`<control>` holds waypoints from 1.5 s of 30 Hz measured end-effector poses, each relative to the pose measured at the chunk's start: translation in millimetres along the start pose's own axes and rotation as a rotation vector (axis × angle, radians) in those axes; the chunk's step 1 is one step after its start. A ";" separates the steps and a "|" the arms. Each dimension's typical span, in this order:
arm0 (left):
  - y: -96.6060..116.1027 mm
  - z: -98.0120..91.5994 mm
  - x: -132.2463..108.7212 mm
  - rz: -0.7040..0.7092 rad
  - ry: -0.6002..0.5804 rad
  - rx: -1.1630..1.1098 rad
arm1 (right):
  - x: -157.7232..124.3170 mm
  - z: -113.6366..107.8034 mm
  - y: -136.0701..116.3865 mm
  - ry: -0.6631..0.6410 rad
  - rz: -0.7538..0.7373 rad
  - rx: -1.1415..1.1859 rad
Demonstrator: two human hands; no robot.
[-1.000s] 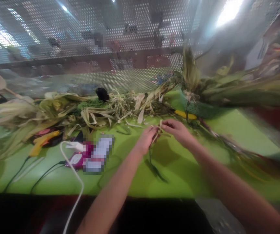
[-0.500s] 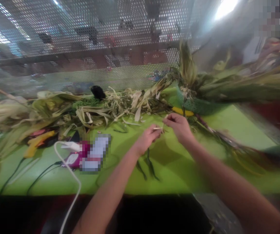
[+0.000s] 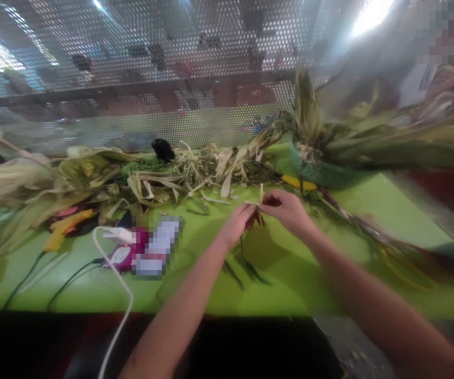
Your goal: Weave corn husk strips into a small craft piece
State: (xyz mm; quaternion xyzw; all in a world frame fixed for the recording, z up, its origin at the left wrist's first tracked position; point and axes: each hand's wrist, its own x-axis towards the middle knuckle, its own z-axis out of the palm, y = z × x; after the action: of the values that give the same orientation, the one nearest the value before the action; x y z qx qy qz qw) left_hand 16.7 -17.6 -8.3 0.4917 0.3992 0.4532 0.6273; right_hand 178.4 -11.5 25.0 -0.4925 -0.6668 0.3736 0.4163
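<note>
My left hand (image 3: 242,222) and my right hand (image 3: 286,209) meet over the green table, fingertips nearly touching. Between them is a thin pale strip (image 3: 262,191), which looks like dried corn husk; one end sticks up beside my right fingers. The left fingers are closed in a pinch on the pale piece. My right thumb and forefinger also pinch it, close to the left fingertips. Dark green strips (image 3: 250,269) hang or lie below my left hand; whether they join the pale piece is hidden.
Dried corn husks (image 3: 151,184) lie heaped along the back, before a perforated metal screen (image 3: 227,118). At left are a yellow glue gun (image 3: 63,231), a magenta power strip (image 3: 142,239) with a white cord (image 3: 129,295), and a blurred-out phone (image 3: 158,247). A green basket (image 3: 329,173) holds husks at right.
My right hand has come down and closer to my left hand, so the fingertips meet at the pale strip. The strip's end now points upward. The view has shifted slightly.
</note>
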 end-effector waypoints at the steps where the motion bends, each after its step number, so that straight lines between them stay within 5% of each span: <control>1: 0.7 -0.2 0.2 -0.010 -0.021 0.000 | -0.1 -0.6 0.1 0.008 -0.002 -0.015; 9: 2.2 -2.8 1.7 0.069 -0.049 0.157 | 0.6 0.9 5.8 -0.058 -0.002 0.045; 27: -7.1 3.6 5.0 0.101 0.083 0.392 | -1.7 5.4 9.1 0.073 -0.062 -0.265; 38: 9.5 0.0 -1.1 0.157 0.011 0.277 | 7.0 -0.4 10.1 -0.009 0.020 0.174; 45: 4.5 -1.7 2.7 0.133 -0.023 0.187 | 7.2 -1.2 11.4 -0.014 -0.005 0.171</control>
State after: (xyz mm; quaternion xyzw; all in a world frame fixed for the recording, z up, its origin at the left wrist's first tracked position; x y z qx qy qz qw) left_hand 15.1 -14.1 -4.3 0.5786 0.3990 0.4490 0.5517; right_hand 182.2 -1.7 16.5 -0.4509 -0.6367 0.4314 0.4530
